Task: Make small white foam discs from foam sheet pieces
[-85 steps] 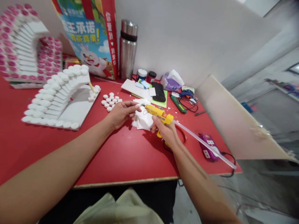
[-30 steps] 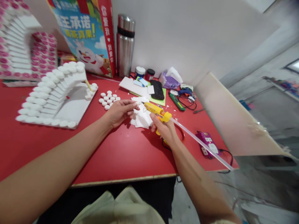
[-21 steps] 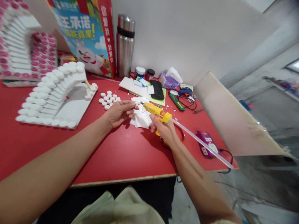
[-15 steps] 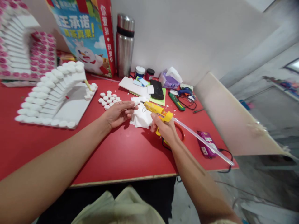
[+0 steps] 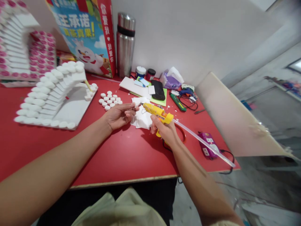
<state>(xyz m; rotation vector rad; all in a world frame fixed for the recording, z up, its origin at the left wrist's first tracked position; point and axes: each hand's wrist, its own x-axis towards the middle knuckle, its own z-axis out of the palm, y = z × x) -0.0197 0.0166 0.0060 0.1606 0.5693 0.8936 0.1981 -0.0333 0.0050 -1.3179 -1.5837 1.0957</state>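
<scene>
My right hand is wrapped round a yellow glue gun, and a long clear glue stick sticks out of its back. The gun's nozzle points left, close to the fingertips of my left hand. My left fingers are pinched together at the nozzle; what they hold is too small and too hidden to make out. Beneath both hands lies crumpled white paper. Several white round pieces are grouped just beyond my left hand. Further left stands a white stair model edged with similar white rounds.
Behind are a steel flask, a printed carton, a black phone-like item, a tissue pack and a green-handled cutter. A purple power strip sits at right. A pink-and-white model stands far left on the red table.
The glue gun has shifted very slightly, and its tip sits a little lower beside my left fingertips. My left hand has barely moved.
</scene>
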